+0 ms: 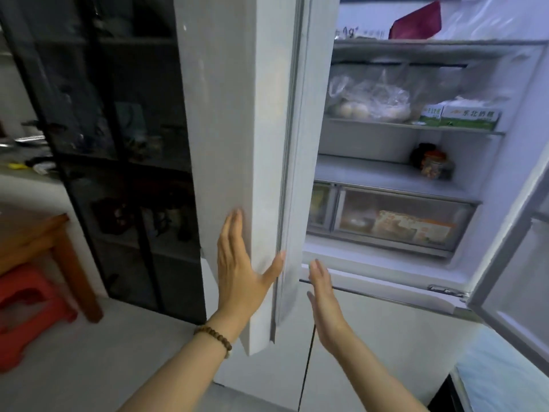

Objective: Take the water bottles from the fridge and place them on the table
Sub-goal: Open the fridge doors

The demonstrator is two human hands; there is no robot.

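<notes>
The fridge (386, 173) stands open, with its left door (225, 114) swung out toward the camera and its right door (511, 263) open at the far right. The left hand (240, 278) lies flat against the outer face of the left door near its lower corner. Its fingers are straight and point up, and the thumb is spread across the door's edge toward the seal. A bead bracelet (215, 336) sits on that wrist. The right hand (323, 298) is just right of the door's edge, apart from the left hand, with straight, relaxed fingers holding nothing. It is in front of the fridge's lower front rim, and I cannot tell if it touches it.

Inside, the top shelf carries a dark red bag (419, 22). The shelf below holds a clear plastic bag of round white items (368, 102), with green and white cartons (463, 115) to its right. Lower down a small jar (433, 163) stands at the right of a bare shelf. Below that is a clear drawer (401, 224) with packets inside. I cannot make out any water bottles on these shelves, and the inner side of the left door is hidden.

To the left of the fridge stands a dark glass cabinet (118, 144). At the far left are the corner of a wooden table (38, 233) and, beneath it, a red stool (29, 304).
</notes>
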